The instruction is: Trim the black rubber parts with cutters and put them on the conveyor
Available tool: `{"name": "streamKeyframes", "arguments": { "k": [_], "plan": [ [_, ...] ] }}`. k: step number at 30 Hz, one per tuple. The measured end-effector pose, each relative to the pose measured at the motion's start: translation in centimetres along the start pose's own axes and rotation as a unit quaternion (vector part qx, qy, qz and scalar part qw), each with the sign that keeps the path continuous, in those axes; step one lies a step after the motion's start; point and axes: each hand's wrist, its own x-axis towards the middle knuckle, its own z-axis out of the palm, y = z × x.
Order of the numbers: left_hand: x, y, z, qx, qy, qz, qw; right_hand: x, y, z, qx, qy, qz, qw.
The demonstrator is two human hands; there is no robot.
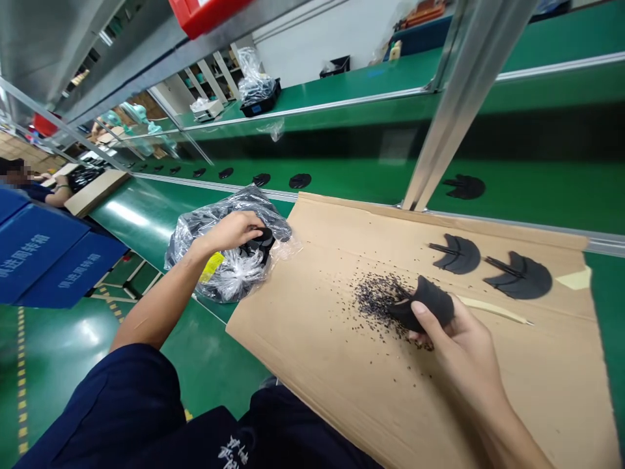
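My right hand grips a black curved moulded piece low over a flattened cardboard sheet, beside a patch of scattered black crumbs. Two similar half-round black pieces lie on the cardboard to the upper right, each with dark stem-like strips. A thin tan strip lies just past my right hand. My left hand reaches into a clear plastic bag and curls over a black piece, partly hidden by my fingers and the plastic.
A green conveyor belt runs behind the cardboard, with several black pieces in a row along it. A metal frame upright rises at the right. Blue boxes stand at the left, near a seated co-worker.
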Motion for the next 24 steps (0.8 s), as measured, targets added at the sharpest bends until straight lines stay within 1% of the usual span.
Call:
{"name": "streamKeyframes", "arguments": {
  "k": [1, 3, 4, 6, 7, 8, 10, 11, 13, 15, 17, 19, 22, 24],
  "plan": [
    [-0.1, 0.4, -0.3, -0.014, 0.032, -0.003, 0.999, 0.0, 0.0, -0.1, 0.01, -0.003, 0.006, 1.0],
    [-0.2, 1.8, -0.4, -0.074, 0.119, 0.001, 0.99, 0.1, -0.1, -0.1, 0.031, -0.017, 0.014, 0.999],
    [-0.3, 2.8, -0.2, -0.117, 0.171, 0.01, 0.978, 0.0, -0.2, -0.1, 0.039, -0.023, 0.017, 0.999],
    [-0.3, 5.5, 0.6, -0.208, 0.264, 0.034, 0.941, 0.0, -0.4, 0.1, 0.052, -0.029, 0.029, 0.998],
    [-0.3, 7.0, 1.2, -0.243, 0.292, 0.048, 0.924, -0.1, -0.4, 0.2, 0.059, -0.028, 0.036, 0.997],
    [-0.3, 8.6, 1.8, -0.27, 0.308, 0.064, 0.91, -0.1, -0.5, 0.4, 0.067, -0.027, 0.047, 0.996],
    [-0.3, 11.6, 3.0, -0.307, 0.317, 0.109, 0.891, -0.2, -0.7, 0.7, 0.086, -0.022, 0.064, 0.994],
    [-0.3, 13.0, 3.6, -0.315, 0.314, 0.137, 0.885, -0.2, -0.7, 0.9, 0.095, -0.026, 0.074, 0.992],
    [-0.2, 15.4, 4.7, -0.324, 0.305, 0.19, 0.875, 0.0, -0.8, 1.3, 0.108, -0.032, 0.073, 0.991],
    [0.0, 17.2, 5.9, -0.337, 0.291, 0.231, 0.865, 0.2, -1.0, 1.6, 0.115, -0.044, 0.07, 0.99],
    [0.2, 18.5, 7.1, -0.364, 0.27, 0.252, 0.855, 0.4, -1.2, 1.9, 0.122, -0.054, 0.069, 0.989],
    [0.4, 19.3, 8.3, -0.397, 0.259, 0.242, 0.846, 0.5, -1.2, 2.3, 0.133, -0.062, 0.065, 0.987],
    [0.5, 19.6, 9.7, -0.447, 0.236, 0.179, 0.844, 0.4, -0.8, 2.7, 0.148, -0.083, 0.061, 0.984],
    [0.4, 19.6, 10.3, -0.485, 0.202, 0.136, 0.84, 0.0, -0.4, 2.8, 0.146, -0.094, 0.066, 0.983]
  ]
}}
